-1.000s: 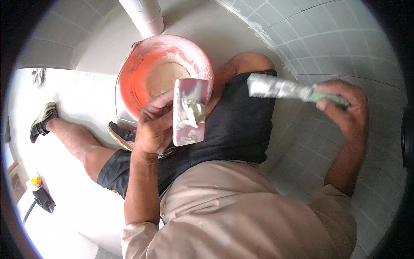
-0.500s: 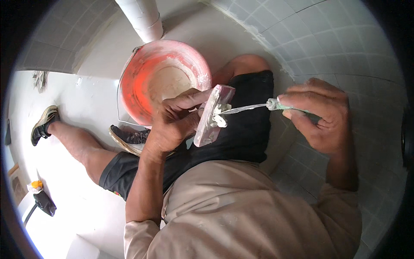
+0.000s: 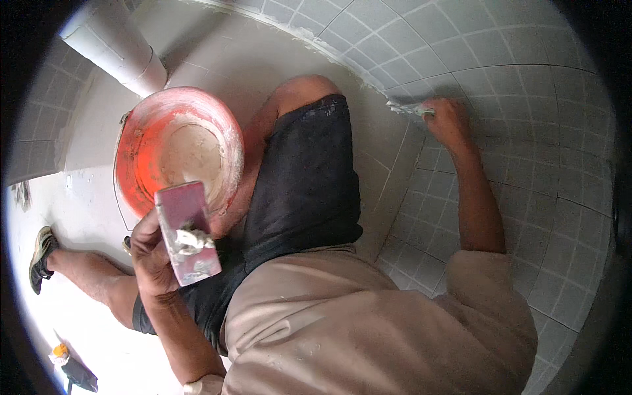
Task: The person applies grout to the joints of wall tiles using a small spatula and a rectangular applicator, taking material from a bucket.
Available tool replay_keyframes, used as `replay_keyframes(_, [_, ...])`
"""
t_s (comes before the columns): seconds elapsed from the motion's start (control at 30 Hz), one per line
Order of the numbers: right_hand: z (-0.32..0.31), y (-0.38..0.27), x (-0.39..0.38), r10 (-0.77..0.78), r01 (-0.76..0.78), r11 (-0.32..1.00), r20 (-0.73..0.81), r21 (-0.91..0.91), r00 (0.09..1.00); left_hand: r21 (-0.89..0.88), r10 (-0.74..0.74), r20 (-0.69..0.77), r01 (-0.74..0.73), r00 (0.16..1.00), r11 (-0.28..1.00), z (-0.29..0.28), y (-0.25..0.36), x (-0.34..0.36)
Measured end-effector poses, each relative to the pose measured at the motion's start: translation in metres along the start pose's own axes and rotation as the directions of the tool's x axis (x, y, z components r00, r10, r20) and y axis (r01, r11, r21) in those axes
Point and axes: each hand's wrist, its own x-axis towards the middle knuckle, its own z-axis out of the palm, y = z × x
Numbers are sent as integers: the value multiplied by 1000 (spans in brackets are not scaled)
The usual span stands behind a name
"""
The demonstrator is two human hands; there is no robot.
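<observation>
My left hand (image 3: 151, 253) is closed around a pink rectangular board (image 3: 187, 214) carrying a lump of white paste, held over my lap in front of the orange bucket (image 3: 141, 171), which has pale mix inside. At the right, my right hand (image 3: 446, 124) grips a putty knife (image 3: 408, 108) with a light green handle and a paste-coated blade, which lies at the seam along the bottom of the grey tiled wall (image 3: 428, 29).
A white pipe (image 3: 112, 46) stands behind the bucket. My bent leg (image 3: 299, 151) and outstretched leg (image 3: 92, 276) rest on the pale floor (image 3: 217, 52). A dark bag with an orange-topped item (image 3: 78, 372) lies at the lower left.
My right hand has carried the knife from the board up and away to the wall's base. My left hand and board have shifted left and lower; the view has turned toward the right wall.
</observation>
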Motion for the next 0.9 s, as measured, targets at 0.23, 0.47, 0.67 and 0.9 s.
replay_keyframes(0.23, [73, 37, 37, 2, -1, 1000, 67, -24, 998, 20, 11, -115, -9, 993, 1000, -22, 3, -30])
replay_keyframes(0.47, [83, 28, 48, 88, -79, 994, 118, -80, 989, 33, 0, -241, 8, 971, 999, -23, -8, -36])
replay_keyframes(0.67, [83, 25, 57, 27, -23, 988, 20, -152, 999, 44, 15, -274, -4, 962, 999, -21, -8, -32])
replay_keyframes(0.9, [100, 22, 31, 128, -124, 968, 5, -217, 992, 12, 0, -236, 3, 972, 1000, -17, -5, -31])
